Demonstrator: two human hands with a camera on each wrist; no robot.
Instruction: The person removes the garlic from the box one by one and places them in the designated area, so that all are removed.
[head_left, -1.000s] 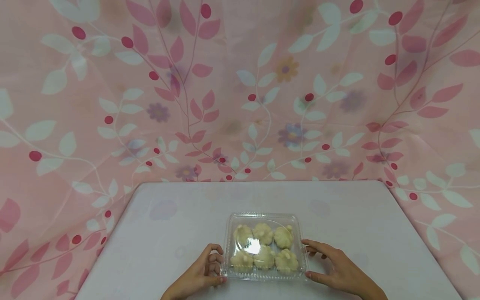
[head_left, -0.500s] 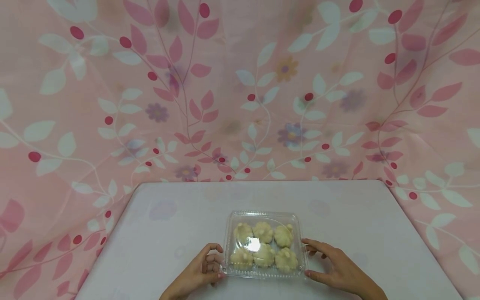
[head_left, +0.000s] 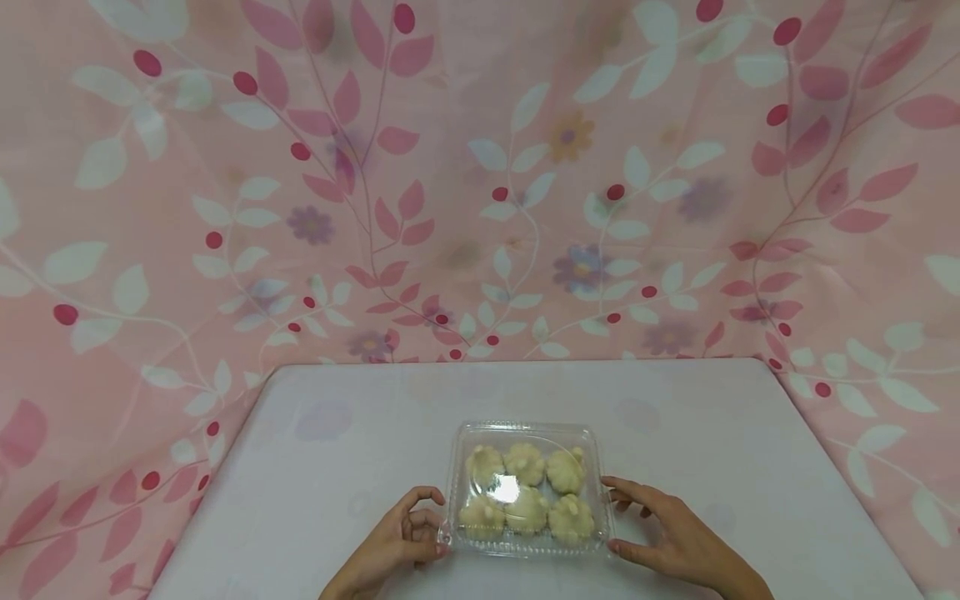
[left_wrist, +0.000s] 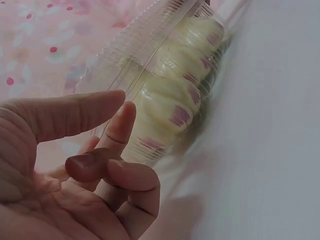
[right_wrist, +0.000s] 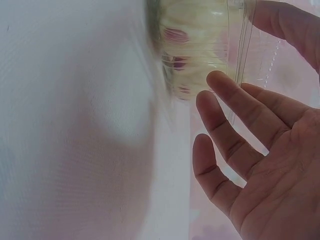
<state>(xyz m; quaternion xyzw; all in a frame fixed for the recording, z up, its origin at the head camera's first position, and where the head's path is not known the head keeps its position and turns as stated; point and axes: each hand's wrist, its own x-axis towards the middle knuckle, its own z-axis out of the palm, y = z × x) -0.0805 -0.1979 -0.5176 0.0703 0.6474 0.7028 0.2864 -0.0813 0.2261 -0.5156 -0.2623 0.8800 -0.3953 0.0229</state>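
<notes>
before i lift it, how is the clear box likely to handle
The box will probably flex if squeezed, as its clear ribbed walls look thin. It seems unlikely to roll, being broad and low. The six pale pieces inside may slide if it tilts, since gaps show between some of them.

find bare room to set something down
The smooth white tabletop is bare between the clear rectangular plastic box and pink floral fabric backdrop, and toward both side edges. Crowded: the box's sides, at left grip and right grip.
</notes>
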